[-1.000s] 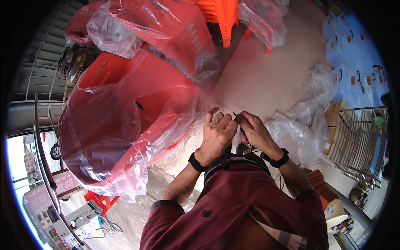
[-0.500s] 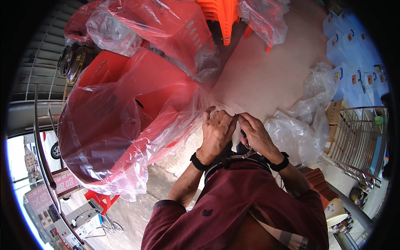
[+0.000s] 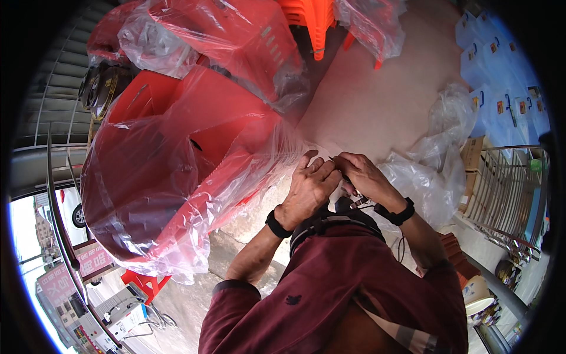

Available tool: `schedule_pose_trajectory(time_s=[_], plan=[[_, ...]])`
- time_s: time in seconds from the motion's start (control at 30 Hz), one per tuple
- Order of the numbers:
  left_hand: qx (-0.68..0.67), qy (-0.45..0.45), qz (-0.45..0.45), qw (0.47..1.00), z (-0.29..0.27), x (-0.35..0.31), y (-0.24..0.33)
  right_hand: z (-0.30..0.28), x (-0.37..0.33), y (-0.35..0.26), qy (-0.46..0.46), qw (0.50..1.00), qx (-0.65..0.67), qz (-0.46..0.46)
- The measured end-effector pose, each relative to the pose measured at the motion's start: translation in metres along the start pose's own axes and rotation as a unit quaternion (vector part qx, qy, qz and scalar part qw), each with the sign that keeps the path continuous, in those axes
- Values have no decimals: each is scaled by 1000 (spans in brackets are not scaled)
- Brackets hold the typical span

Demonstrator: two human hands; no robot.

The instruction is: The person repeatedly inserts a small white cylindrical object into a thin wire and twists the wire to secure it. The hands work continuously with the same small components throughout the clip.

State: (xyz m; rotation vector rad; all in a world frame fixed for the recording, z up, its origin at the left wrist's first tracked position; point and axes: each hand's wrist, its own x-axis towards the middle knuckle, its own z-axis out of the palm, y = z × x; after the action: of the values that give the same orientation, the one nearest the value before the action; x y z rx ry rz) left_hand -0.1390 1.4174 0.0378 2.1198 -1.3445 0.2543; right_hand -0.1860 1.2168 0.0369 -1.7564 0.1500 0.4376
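In front of my waist, my left hand [image 3: 311,187] is closed, its curled fingers on the near end of clear plastic wrap [image 3: 283,138]. That wrap stretches from a large, rounded red plastic piece of furniture [image 3: 227,109] lying at the left. Close beside it, my right hand [image 3: 364,178] is closed too, with thumb and fingers bent inward near the left fingertips. A small dark tip shows between the hands; what the right fingers grip is mostly hidden. Below the right palm hangs a small metal clasp [image 3: 358,202] near my belt.
More red plastic furniture [image 3: 236,35] in film lies beyond, near stacked orange stools [image 3: 315,23]. Crumpled clear plastic [image 3: 433,171] lies to the right, beside cardboard boxes [image 3: 471,154] and a wire rack [image 3: 510,189]. Translucent storage boxes [image 3: 498,65] are stacked at the far right.
My hands have shifted slightly to the right and stay close together. The right hand has turned over a little, so the dark object under its palm shows less. The wrapped red furniture stays put.
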Motion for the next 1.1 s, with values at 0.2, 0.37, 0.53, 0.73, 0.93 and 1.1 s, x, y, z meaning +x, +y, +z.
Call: schedule_pose_trajectory(time_s=[0.2,0.37,0.53,0.73,0.93,1.1], plan=[[-133,99,-151,974,6,-7,0,-11,7,-5,89,956,264,95],[-221,84,-207,949,10,-10,8,-9,18,1,104,939,316,88],[-281,67,-221,931,6,-15,3,-4,29,-2,113,936,331,31],[-468,131,-360,797,10,-7,8,-9,37,-15,97,966,239,6],[-366,220,-385,818,13,13,6,-21,37,-42,7,984,176,-23],[-141,249,-309,907,32,44,14,-48,41,-44,-30,995,43,-85]])
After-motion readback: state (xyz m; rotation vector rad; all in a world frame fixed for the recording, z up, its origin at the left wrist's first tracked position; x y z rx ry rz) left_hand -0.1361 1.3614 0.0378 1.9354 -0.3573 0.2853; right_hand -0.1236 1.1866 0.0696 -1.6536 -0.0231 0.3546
